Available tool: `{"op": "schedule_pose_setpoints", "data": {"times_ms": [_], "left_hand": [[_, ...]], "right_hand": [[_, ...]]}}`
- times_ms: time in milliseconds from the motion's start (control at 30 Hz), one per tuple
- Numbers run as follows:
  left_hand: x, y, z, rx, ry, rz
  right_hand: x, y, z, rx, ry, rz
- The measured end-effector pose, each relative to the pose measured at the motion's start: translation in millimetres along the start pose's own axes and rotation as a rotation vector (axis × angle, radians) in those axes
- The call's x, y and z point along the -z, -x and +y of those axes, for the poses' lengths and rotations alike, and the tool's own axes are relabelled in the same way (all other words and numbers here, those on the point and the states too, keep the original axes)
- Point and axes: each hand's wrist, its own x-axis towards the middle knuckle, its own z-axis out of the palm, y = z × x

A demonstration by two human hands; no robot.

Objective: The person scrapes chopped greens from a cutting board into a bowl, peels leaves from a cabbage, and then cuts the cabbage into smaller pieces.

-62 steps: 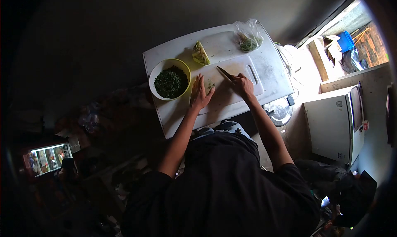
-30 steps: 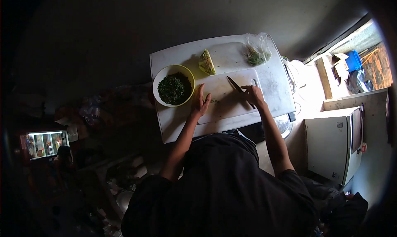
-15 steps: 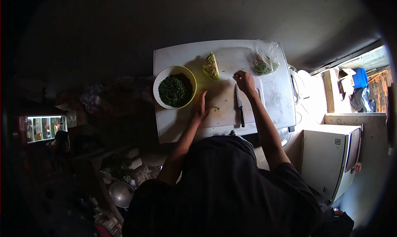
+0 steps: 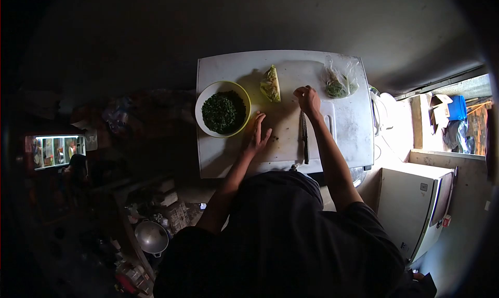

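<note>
My left hand (image 4: pixel 258 138) is open, thumb and fingers apart, low over the white cutting board (image 4: pixel 288 147) beside the bowl. My right hand (image 4: pixel 307 100) is closed with its fingertips drawn together; whatever they hold, if anything, is too small to make out. Just below that hand a knife (image 4: pixel 304 142) lies on the board, its handle toward my body. A white bowl with a yellow-green rim (image 4: pixel 246 118) holds finely chopped dark greens (image 4: pixel 223 112). Beyond my hands rests a cut wedge of cabbage (image 4: pixel 270 85). Small scraps lie on the board near my left fingers.
A clear plastic bag (image 4: pixel 340 80) with greens inside sits at the table's far right corner. The white tabletop (image 4: pixel 358 131) ends close to my body. To the right stands a small white refrigerator (image 4: pixel 408 204). A metal pot (image 4: pixel 152 237) is at lower left.
The whole view has shifted slightly. My left hand's thumb and fingers show more spread, and fewer green scraps show beside it. My right hand stays closed near the knife.
</note>
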Motion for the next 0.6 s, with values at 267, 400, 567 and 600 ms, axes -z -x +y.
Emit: {"op": "schedule_pose_setpoints", "data": {"times_ms": [267, 400, 567, 600], "left_hand": [[-6, 4, -15, -0.016, 0.043, -0.014], [-3, 5, -10, 0.037, -0.025, -0.051], [-6, 5, -11, 0.033, -0.063, -0.05], [-6, 5, -11, 0.054, -0.031, -0.049]], "right_hand": [[-4, 9, -7, -0.24, 0.138, -0.181], [-20, 4, -9, -0.189, 0.361, -0.15], [-74, 13, 44, -0.036, 0.322, -0.036], [-86, 14, 57, -0.035, 0.264, 0.023]]}}
